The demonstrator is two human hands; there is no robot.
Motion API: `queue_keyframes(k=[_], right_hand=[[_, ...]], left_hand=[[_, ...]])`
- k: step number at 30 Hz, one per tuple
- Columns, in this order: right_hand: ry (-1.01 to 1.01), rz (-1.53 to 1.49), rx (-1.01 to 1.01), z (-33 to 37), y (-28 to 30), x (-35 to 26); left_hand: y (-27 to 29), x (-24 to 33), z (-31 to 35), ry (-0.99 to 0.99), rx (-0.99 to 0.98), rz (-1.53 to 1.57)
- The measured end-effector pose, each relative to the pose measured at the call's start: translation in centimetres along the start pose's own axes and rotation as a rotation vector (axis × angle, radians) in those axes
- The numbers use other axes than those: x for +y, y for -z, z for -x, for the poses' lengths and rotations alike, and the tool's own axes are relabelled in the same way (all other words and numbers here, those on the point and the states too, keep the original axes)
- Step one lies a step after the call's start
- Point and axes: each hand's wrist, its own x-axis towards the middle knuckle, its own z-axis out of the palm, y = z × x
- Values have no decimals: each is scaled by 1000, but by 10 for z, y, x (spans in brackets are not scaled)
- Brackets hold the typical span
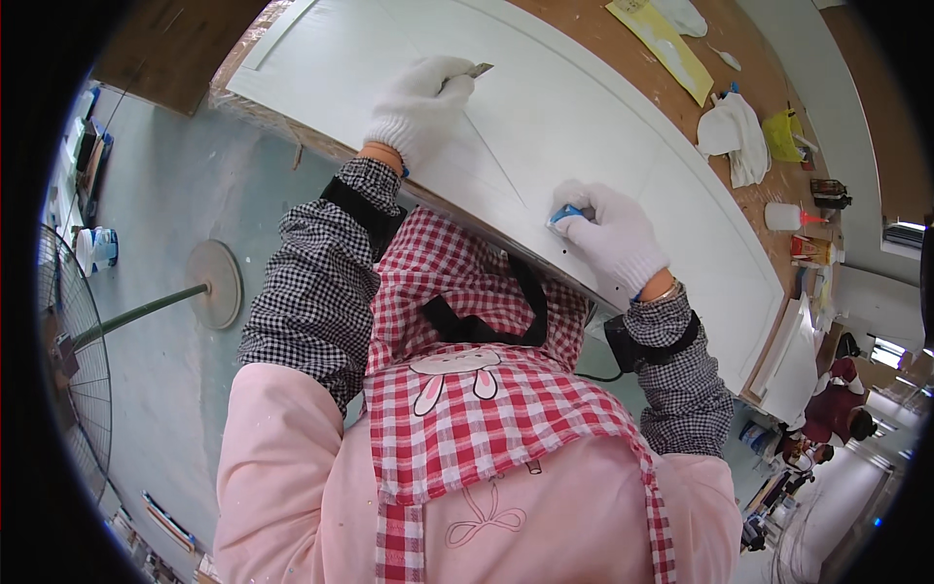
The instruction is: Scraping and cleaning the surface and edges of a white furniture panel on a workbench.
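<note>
A long white panel [623, 127] with a raised border lies across the bench in front of me. My left hand [418, 105], in a white knit glove, is closed above the panel on a small flat metal blade [481, 70], whose tip sticks out past the fingers. To the right, near the panel's front edge, my gloved right hand [613, 234] is closed on a small blue-and-white piece [566, 213]; the fingers hide most of it, so its kind does not show. A thin dark line runs on the panel between both hands. Small dark holes mark the panel by my right hand.
Along the brown bench top [574, 34] behind the panel lie a yellow strip [666, 49], a white cloth [735, 136], a yellow container [781, 134] and a white bottle [781, 216] with a red tip. A standing fan [73, 360] is at left. People [832, 409] are far right.
</note>
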Motion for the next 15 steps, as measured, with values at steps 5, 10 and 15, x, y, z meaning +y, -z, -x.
queue_keyframes(k=[5,10,15], right_hand=[[160,-11,136,-30,-31,-26],[143,24,62,-36,-27,-31],[41,-9,-25,-18,-10,-14]], left_hand=[[-2,-5,-1,-59,55,-38],[0,-3,0,-2,10,21],[-1,-3,1,-12,10,20]])
